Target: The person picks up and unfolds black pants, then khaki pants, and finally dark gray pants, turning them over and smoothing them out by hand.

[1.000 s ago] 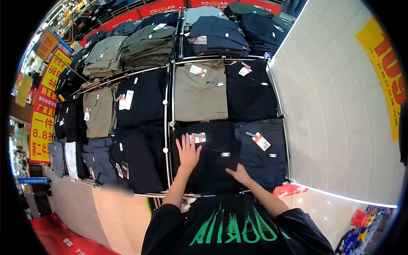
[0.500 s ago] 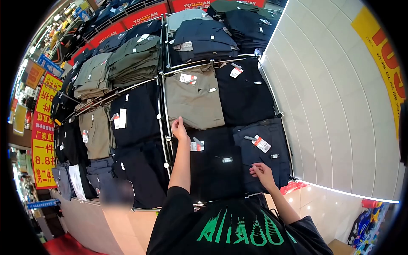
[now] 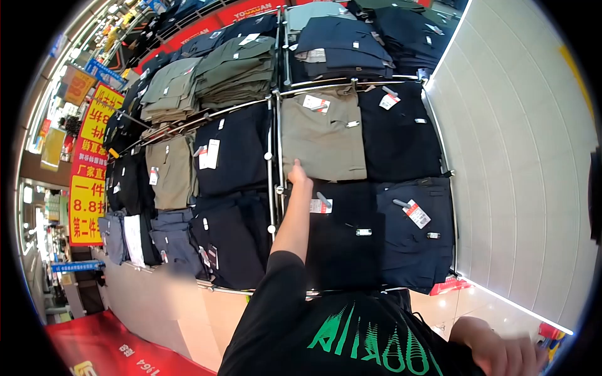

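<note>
My left hand (image 3: 300,173) is at the lower left corner of the folded khaki trousers (image 3: 323,138), thumb on top of the cloth and the other fingers mostly hidden. It looks closed on that edge. Below lie folded black trousers (image 3: 342,250) with a tag, next to folded dark navy trousers (image 3: 411,250). My right hand (image 3: 498,351) is low at the right, off the rack and blurred, its fingers loosely bent with nothing visible in them. More black trousers (image 3: 401,144) lie right of the khaki pair.
Stacks of folded trousers (image 3: 235,75) fill the upper shelf. A metal rack post (image 3: 271,156) divides the columns. At the right stands a pale panelled wall (image 3: 520,163). Red and yellow sale signs (image 3: 91,188) hang at the left, above a red mat (image 3: 119,344).
My right hand has left the navy trousers and swung down to the lower right. My left hand stays at the khaki trousers' lower edge. The view has shifted, moving the rack rightward in frame.
</note>
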